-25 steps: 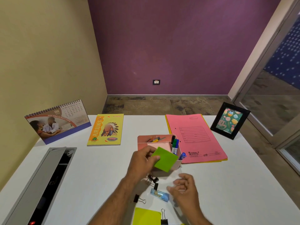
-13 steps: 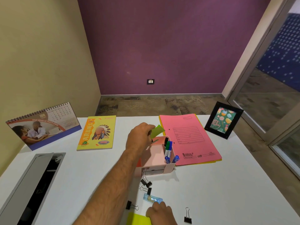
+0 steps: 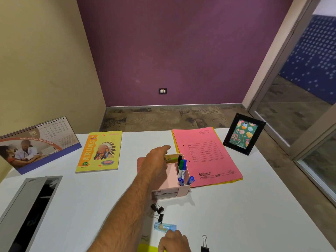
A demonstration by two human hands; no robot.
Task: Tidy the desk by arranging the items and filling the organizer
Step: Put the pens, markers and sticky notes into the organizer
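At twelve o'clock, organizer [image 3: 169, 180] now holds the green notepad [image 3: 172, 158]; left hand [image 3: 156, 164] released; right hand [image 3: 174, 240] grip unclear.

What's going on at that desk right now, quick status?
Left hand over pink organizer, green sticky pad in back slot. Right hand near the clear blue box. Binder clips loose; nothing blocking.

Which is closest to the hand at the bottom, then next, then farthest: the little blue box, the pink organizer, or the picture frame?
From the right hand:
1. Little blue box, just above the fingers.
2. Pink organizer, mid-desk, behind the clips.
3. Picture frame, far right corner of the desk.
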